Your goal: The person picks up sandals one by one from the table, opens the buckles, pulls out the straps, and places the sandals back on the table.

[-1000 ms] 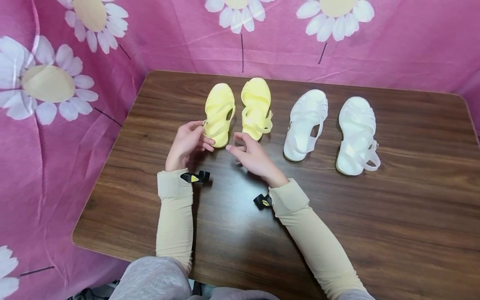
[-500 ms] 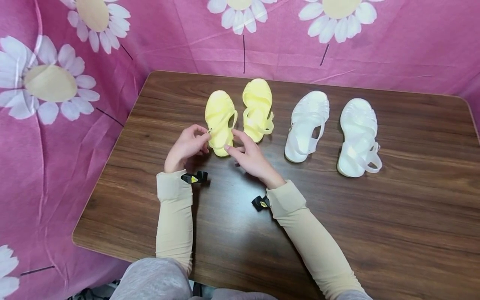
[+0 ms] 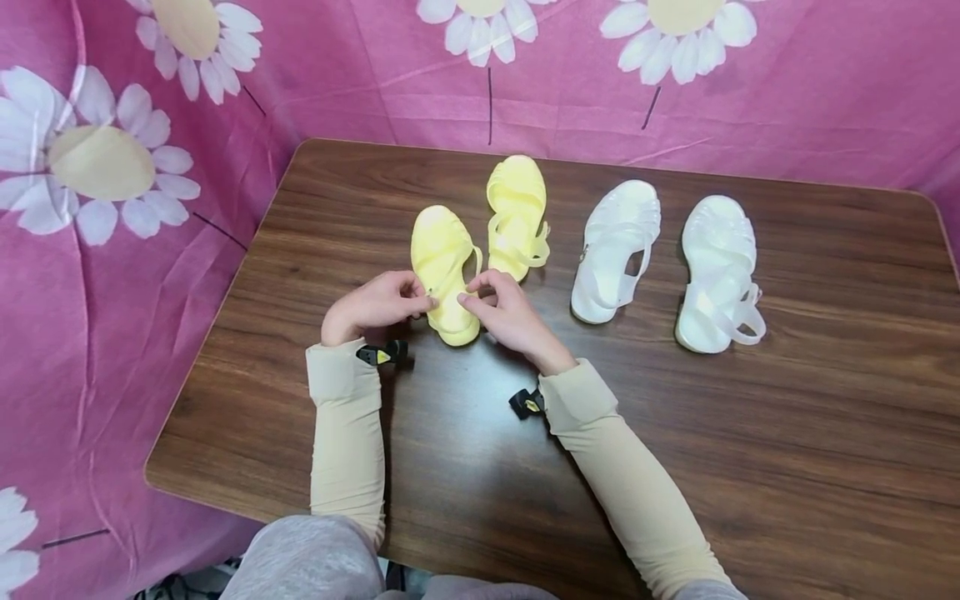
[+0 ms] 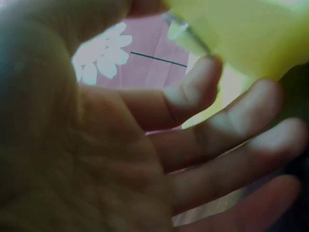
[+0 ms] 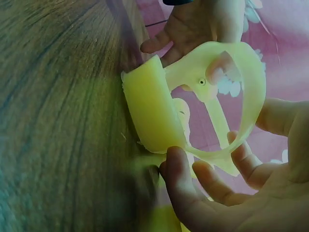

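One yellow sandal [image 3: 437, 237] stands on the table with its toe pointing away, between my hands. My left hand [image 3: 371, 304] pinches its side at the ankle strap by a small metal buckle [image 4: 186, 33]; the middle, ring and little fingers spread loosely below in the left wrist view. From the other side my right hand [image 3: 513, 317] holds the strap [image 5: 251, 96] between thumb and index finger, with other fingertips against the heel [image 5: 152, 108]. The second yellow sandal [image 3: 517, 196] stands just behind to the right, its heel close to my right hand.
Two white sandals [image 3: 621, 217] [image 3: 717, 242] stand side by side further right, toes pointing away. The brown wood-grain table [image 3: 825, 400] has rounded corners, and pink cloth [image 3: 375, 83] with white daisies hangs along its back and left.
The left yellow sandal has slid toward me, away from level with its mate. Both hands have come in from beside its heel onto its strap. The white sandals stay put.
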### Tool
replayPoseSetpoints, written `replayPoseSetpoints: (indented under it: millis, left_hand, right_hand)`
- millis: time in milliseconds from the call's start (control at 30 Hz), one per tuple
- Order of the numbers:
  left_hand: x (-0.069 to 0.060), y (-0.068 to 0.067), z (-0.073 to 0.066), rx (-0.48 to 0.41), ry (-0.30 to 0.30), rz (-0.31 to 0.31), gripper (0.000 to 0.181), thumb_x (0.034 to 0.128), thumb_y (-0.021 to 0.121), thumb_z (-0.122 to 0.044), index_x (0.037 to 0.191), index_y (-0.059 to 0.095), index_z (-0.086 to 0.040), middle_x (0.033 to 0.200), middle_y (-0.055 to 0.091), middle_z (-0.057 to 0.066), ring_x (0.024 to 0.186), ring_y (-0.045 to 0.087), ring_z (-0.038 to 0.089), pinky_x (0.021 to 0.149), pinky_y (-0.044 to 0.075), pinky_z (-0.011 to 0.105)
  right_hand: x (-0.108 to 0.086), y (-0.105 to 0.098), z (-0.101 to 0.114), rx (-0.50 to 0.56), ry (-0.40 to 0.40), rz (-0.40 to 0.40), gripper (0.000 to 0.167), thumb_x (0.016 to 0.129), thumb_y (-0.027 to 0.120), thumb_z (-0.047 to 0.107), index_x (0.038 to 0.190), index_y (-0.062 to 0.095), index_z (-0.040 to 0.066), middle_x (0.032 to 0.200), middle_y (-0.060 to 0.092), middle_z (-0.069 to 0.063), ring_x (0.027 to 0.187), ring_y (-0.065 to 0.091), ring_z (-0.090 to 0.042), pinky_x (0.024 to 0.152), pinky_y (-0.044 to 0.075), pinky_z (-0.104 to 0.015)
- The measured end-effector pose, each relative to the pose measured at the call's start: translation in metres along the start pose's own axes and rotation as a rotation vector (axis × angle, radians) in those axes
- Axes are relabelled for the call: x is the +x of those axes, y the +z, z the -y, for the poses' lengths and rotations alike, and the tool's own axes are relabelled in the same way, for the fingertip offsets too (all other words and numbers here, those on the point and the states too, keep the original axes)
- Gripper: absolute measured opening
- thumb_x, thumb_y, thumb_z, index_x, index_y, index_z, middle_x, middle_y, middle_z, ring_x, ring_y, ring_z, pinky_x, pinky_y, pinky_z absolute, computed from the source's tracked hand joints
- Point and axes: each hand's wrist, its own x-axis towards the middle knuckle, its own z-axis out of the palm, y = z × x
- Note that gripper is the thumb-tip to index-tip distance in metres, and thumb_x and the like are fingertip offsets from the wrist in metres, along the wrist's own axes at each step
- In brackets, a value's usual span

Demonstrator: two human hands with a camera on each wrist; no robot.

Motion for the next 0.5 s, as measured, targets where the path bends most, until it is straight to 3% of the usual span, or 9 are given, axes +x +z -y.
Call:
replayPoseSetpoints:
  millis: [133,267,500]
  left_hand:
    - [-0.001,0.001,-0.002,0.024,0.038,0.039,0.024,0.0892,0.064,-0.031,0.086,0.057,-0.008,0.075,0.053,-0.001,0.070,0.049,0.014,0.063,0.039,0.026]
    - [-0.003,0.001,-0.003,0.010,0.058,0.075,0.024,0.0894,0.066,-0.030,0.085,0.057,-0.008,0.072,0.051,-0.003,0.068,0.047,0.013,0.061,0.039,0.026]
    - [-0.006,0.005,-0.007,-0.025,0.037,0.203,0.023,0.0869,0.068,-0.030,0.074,0.061,-0.012,0.062,0.047,-0.008,0.059,0.042,0.009,0.054,0.035,0.022]
  right_hand:
    - [-0.002,-0.002,-0.001,-0.030,0.005,-0.014,0.021,0.090,0.065,0.018,0.104,0.058,0.004,0.123,0.055,-0.013,0.091,0.061,-0.021,0.074,0.049,-0.025]
    - [-0.004,-0.005,-0.002,-0.059,-0.014,-0.026,0.017,0.087,0.068,0.014,0.095,0.058,0.004,0.112,0.064,-0.011,0.081,0.059,-0.015,0.070,0.047,-0.023]
    - [-0.011,-0.012,-0.002,-0.039,0.020,-0.003,0.019,0.086,0.068,0.013,0.092,0.052,0.006,0.093,0.068,-0.009,0.064,0.057,-0.010,0.056,0.047,-0.024]
